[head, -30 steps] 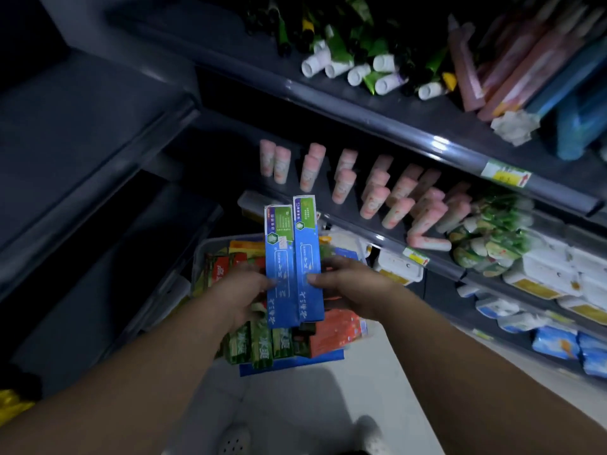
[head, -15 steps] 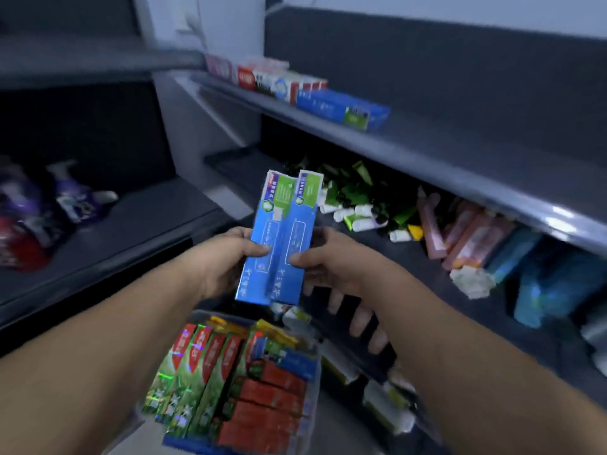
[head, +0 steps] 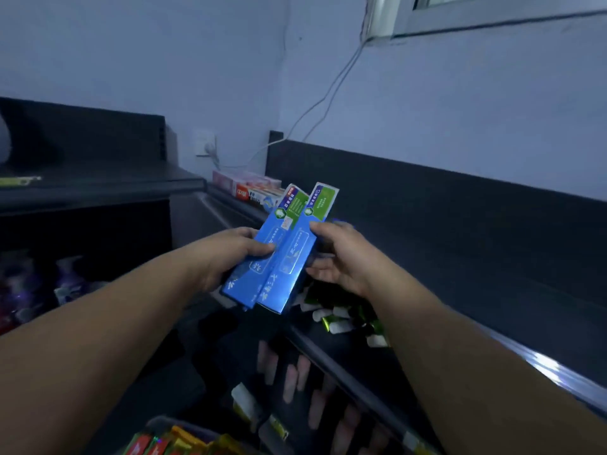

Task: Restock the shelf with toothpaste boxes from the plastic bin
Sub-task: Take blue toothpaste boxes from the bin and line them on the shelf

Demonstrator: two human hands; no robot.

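Two blue toothpaste boxes (head: 279, 257) are held side by side in the air in front of the shelving, with their long edges touching. They are tilted so that the green-printed ends point up and to the right, toward the top shelf (head: 410, 251).

The left hand (head: 226, 254) has a closed grip on the left box, thumb across its face and fingers behind. The right hand (head: 341, 257) has a closed grip on the right box, thumb on its upper face and fingers underneath.

Red-and-white boxes (head: 249, 188) lie on the top shelf at its far left end, just beyond the held pair. Green and white tubes (head: 345, 318) lie on the shelf below, and pink tubes (head: 290, 376) on the one under that, dim and blurred.

The plastic bin (head: 164, 423) sits at the bottom edge of the view, below the arms, with red, green and yellow packs (head: 177, 443) in it.

A wall socket (head: 205, 144) with a cable (head: 328, 96) is on the wall behind the shelving.
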